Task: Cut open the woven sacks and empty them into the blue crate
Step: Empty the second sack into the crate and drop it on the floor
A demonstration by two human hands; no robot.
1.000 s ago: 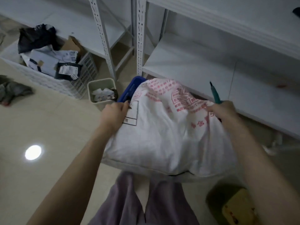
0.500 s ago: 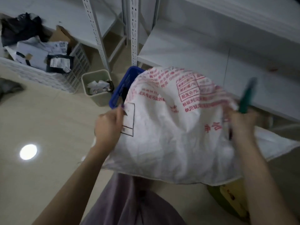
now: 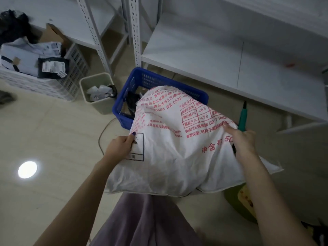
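— Woven sack [image 3: 177,153]: where is it?
— Held up between both hands, its twelve-o'clock end over the blue crate [image 3: 160,77].
— The grips?
— Left hand [image 3: 120,146] pinches the nine-o'clock edge; right hand [image 3: 243,140] clutches the three-o'clock side (a green-handled tool [image 3: 242,116] sticks up from that fist).
— Beside the crate?
— A beige bin [image 3: 103,107] at its nine o'clock.

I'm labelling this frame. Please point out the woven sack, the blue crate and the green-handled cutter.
woven sack [image 3: 174,157]: head view, its white middle panel.
blue crate [image 3: 140,72]: head view, its far left corner rim.
green-handled cutter [image 3: 241,118]: head view, its green handle.
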